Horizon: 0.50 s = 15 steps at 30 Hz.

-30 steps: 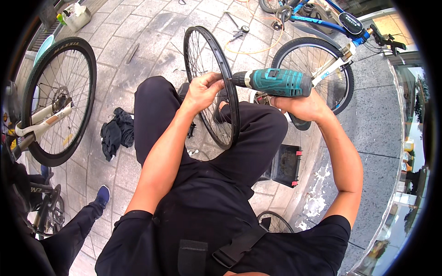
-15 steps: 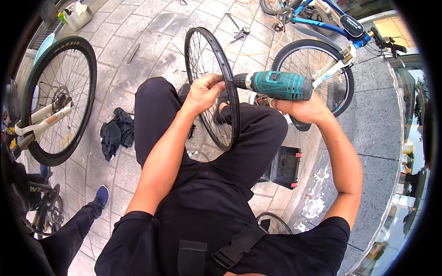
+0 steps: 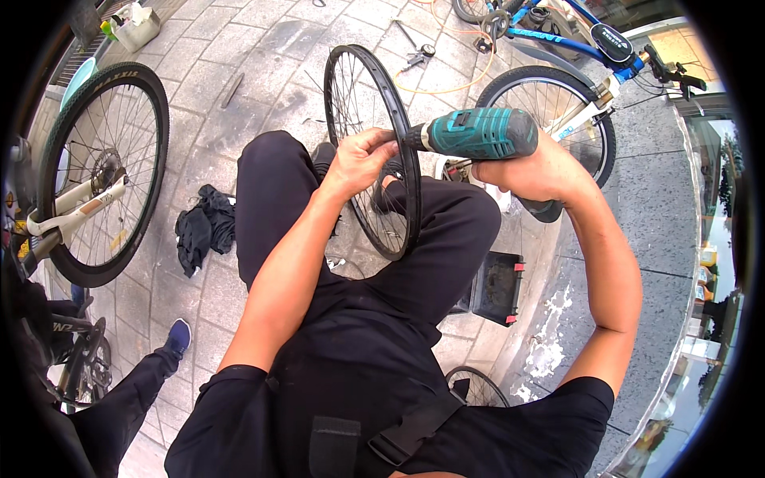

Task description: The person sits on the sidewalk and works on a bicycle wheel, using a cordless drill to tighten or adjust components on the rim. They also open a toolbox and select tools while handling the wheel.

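Note:
A black bicycle wheel without a tyre (image 3: 411,187) stands upright between my knees, its spokes running to the hub. My left hand (image 3: 360,166) is closed at the inner side of the rim, thumb and fingers pinched there. What lies between the fingertips is too small to tell, perhaps a spoke end. My right hand (image 3: 542,169) is wrapped round the grip of a teal and black cordless drill (image 3: 482,133). The drill's chuck points left and meets the outer side of the rim, opposite my left fingertips. The rim hides the tip of the bit.
To the left is a mounted wheel with a tyre (image 3: 151,199); a black cloth (image 3: 205,231) lies on the paving. Another person's shoe (image 3: 178,336) is at lower left. A blue bicycle (image 3: 550,41) lies at upper right. An open black case (image 3: 498,288) sits beside my right knee.
The drill's rear end has tipped up, and my right hand and forearm have shifted a little right. The wheel and my left hand have moved slightly right.

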Each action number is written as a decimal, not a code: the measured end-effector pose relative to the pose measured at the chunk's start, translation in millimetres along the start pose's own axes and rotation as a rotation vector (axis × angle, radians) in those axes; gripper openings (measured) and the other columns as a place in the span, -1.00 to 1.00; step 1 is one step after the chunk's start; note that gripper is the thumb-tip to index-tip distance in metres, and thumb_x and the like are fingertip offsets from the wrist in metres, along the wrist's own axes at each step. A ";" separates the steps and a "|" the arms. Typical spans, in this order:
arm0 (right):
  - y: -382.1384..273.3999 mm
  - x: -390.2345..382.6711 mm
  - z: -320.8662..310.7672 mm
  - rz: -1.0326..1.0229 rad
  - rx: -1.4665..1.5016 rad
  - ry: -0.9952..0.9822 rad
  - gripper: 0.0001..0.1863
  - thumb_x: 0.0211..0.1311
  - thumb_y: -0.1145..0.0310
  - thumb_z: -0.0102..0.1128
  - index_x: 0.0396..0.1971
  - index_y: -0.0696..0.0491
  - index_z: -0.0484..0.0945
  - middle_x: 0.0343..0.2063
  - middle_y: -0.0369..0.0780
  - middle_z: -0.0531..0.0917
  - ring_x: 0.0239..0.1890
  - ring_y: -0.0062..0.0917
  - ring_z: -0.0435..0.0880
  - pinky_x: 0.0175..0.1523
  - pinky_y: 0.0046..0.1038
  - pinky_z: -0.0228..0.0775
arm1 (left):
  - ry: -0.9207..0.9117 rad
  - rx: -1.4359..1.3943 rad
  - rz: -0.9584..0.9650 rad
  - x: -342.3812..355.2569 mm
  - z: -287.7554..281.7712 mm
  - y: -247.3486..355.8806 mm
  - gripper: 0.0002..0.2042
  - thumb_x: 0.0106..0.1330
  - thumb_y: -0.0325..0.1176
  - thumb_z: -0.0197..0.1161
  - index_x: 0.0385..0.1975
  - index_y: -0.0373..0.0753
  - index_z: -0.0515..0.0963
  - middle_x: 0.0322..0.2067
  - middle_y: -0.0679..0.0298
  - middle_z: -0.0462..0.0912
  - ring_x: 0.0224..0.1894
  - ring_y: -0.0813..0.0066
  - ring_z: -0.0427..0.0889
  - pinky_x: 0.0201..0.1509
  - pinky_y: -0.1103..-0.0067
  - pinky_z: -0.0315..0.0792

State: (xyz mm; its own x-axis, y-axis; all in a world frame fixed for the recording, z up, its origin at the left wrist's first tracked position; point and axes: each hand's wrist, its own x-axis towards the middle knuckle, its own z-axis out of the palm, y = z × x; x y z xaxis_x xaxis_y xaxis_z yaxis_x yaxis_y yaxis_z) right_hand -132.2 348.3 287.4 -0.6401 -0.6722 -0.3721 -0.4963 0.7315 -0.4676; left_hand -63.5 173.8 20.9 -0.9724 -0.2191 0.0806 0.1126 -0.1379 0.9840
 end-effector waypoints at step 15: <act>-26.6 26.9 -15.6 0.257 -0.236 -0.182 -0.72 0.04 0.38 0.28 -0.21 0.13 0.69 -0.41 -0.08 0.75 -0.36 -0.35 0.72 -0.18 -0.33 0.57 | 0.008 0.027 0.003 3.7 6.6 -13.9 -0.81 0.42 -0.50 0.33 -0.04 -0.39 0.69 -0.19 0.25 0.78 -0.13 0.60 0.70 0.00 0.60 0.57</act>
State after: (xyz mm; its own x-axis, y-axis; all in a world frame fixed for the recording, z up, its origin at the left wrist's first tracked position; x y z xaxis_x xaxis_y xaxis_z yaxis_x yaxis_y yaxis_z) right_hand -145.3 312.6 302.3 -0.6572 -0.4572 -0.5993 -0.4678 0.8708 -0.1514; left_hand -70.0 181.3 8.6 -0.9703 -0.2272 0.0827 0.1103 -0.1115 0.9876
